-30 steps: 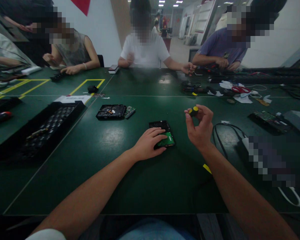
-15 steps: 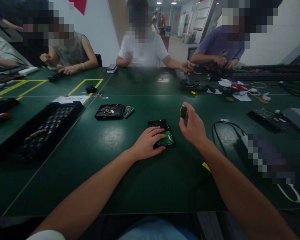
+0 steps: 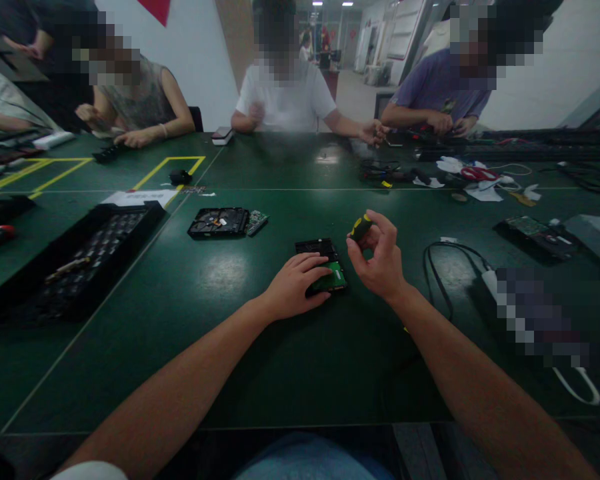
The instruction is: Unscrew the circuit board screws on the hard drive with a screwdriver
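Observation:
A hard drive [image 3: 337,275] with a green circuit board lies on the green table in front of me. My left hand [image 3: 298,285] rests over its left part, fingers across the board and thumb at the near edge, gripping it. To the right and above the drive, my right hand [image 3: 377,257] is closed on a short black-and-yellow screwdriver [image 3: 361,227]. Its handle shows between thumb and fingers, tilted; I cannot make out its tip. Farther left lie another hard drive [image 3: 218,222] and a loose circuit board [image 3: 257,223] beside it.
On the left stands a long black tray [image 3: 75,267] with small parts in it. A cable [image 3: 427,275], a white power strip [image 3: 491,283] and another drive [image 3: 535,237] lie on the right. Several people sit across the table [image 3: 260,373].
My right hand has moved a little left and down toward the drive, and the screwdriver's handle has turned so more of it shows. My left hand stays on the drive.

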A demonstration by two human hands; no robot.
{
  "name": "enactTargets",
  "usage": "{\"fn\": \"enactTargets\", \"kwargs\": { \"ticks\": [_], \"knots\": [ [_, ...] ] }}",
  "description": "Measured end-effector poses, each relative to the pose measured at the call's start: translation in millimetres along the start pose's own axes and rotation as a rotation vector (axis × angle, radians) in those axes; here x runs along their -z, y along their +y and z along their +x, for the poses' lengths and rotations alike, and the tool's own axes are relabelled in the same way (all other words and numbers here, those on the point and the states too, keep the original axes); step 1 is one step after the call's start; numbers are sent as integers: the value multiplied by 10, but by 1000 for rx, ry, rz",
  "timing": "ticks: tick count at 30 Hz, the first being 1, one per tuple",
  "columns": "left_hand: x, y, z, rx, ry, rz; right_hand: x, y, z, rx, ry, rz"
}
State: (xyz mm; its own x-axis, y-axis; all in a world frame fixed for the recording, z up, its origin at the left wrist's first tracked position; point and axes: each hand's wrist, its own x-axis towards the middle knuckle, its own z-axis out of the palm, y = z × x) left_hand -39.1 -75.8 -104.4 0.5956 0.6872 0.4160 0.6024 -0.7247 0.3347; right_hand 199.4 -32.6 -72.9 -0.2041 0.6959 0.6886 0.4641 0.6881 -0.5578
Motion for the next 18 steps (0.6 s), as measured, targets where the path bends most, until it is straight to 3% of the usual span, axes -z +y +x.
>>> {"fn": "enactTargets", "kwargs": {
  "ticks": [4,18],
  "knots": [
    [-4,-12,-5,-13,5,-5,-14,33,5,86,39,7],
    [17,-1,-6,-18,4,-6,-17,59,-3,72,6,30]
  ]
}}
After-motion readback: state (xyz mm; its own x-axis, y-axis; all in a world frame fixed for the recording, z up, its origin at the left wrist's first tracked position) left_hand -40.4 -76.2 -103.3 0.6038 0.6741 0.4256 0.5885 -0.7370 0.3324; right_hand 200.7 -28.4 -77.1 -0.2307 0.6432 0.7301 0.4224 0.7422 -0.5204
